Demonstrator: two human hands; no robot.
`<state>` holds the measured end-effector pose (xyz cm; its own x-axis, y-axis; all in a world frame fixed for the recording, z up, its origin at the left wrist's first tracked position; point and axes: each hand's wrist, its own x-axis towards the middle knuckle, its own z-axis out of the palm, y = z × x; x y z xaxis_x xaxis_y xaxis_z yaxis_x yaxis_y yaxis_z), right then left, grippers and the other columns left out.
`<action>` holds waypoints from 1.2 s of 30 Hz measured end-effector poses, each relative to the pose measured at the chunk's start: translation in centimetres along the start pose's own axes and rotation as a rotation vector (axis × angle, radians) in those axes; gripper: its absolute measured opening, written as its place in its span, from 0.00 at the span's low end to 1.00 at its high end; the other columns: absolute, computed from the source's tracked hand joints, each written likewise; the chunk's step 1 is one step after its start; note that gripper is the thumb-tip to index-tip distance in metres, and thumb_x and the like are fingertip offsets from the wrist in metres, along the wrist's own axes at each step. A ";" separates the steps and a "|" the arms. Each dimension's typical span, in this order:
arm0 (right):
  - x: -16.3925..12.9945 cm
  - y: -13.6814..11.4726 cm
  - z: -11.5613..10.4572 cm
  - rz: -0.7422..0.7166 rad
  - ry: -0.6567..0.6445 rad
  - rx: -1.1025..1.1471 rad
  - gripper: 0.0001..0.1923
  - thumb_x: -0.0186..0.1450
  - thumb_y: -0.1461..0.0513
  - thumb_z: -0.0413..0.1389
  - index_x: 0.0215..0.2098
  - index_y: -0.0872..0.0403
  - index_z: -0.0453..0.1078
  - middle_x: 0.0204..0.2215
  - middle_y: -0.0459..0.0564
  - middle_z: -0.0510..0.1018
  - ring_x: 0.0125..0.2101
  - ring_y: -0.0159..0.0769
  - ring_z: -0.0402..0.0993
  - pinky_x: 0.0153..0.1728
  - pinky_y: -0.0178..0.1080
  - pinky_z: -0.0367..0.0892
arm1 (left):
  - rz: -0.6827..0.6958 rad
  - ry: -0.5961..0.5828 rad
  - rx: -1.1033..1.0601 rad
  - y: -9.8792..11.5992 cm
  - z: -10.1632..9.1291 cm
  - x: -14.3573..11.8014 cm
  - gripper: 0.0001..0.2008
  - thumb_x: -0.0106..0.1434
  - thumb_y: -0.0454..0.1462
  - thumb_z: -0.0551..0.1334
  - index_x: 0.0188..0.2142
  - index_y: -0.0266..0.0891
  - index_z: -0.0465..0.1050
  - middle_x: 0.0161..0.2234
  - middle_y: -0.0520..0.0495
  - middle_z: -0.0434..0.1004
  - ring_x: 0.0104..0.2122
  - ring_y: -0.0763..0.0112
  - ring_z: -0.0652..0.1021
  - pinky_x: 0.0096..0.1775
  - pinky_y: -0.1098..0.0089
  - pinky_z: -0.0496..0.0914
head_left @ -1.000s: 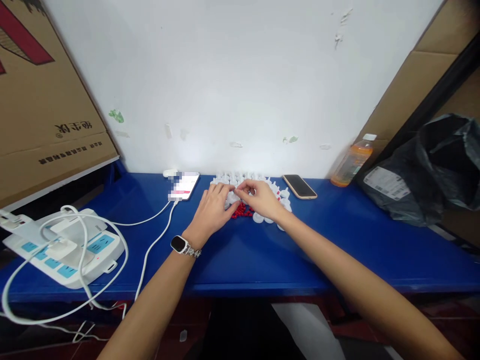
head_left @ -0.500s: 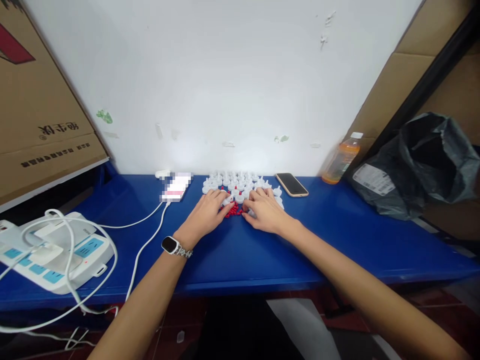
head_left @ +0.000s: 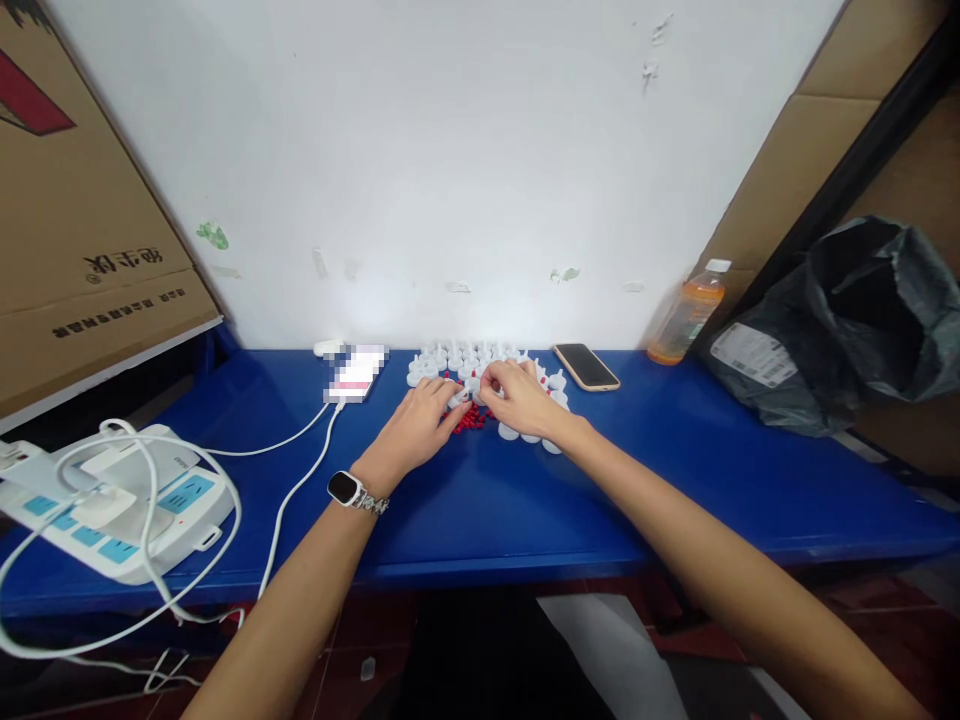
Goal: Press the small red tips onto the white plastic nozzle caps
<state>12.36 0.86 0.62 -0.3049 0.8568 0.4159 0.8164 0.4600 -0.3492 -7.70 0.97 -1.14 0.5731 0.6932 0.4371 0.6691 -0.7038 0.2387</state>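
White nozzle caps (head_left: 454, 357) with pointed tips stand in a cluster on the blue table, and several more lie to the right near its front. Small red tips (head_left: 469, 420) are heaped between my hands. My left hand (head_left: 416, 425), wearing a watch, is closed at the left of the heap, with a white nozzle cap (head_left: 456, 399) at its thumb and fingertips. My right hand (head_left: 521, 398) is pinched above the caps, just right of the left fingertips. What its fingertips hold is hidden.
Behind the caps is a white wall (head_left: 450, 180). A phone (head_left: 587, 367), an orange drink bottle (head_left: 686, 315) and a black plastic bag (head_left: 810, 340) are on the right. At left lie a charging phone (head_left: 358, 372), a power strip (head_left: 120, 510) with loose cables and a cardboard box (head_left: 97, 200).
My right hand has moved up and left from beside the red heap, uncovering white caps at the front right. My left hand has stayed nearly in place.
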 end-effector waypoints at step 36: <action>-0.4 -3.0 2.4 0.028 0.254 0.661 0.21 0.73 0.48 0.42 0.27 0.51 0.55 0.23 0.42 0.60 0.25 0.32 0.58 0.29 0.37 0.56 | -0.190 0.233 -0.486 2.9 0.1 0.2 0.17 0.75 0.49 0.41 0.45 0.41 0.57 0.31 0.49 0.69 0.29 0.67 0.74 0.34 0.66 0.66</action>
<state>8.85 -0.27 -0.48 -0.0989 0.8263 0.5545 0.3290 0.5530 -0.7654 -5.64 -0.90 -0.42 0.3073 0.8009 0.5139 0.4246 -0.5987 0.6792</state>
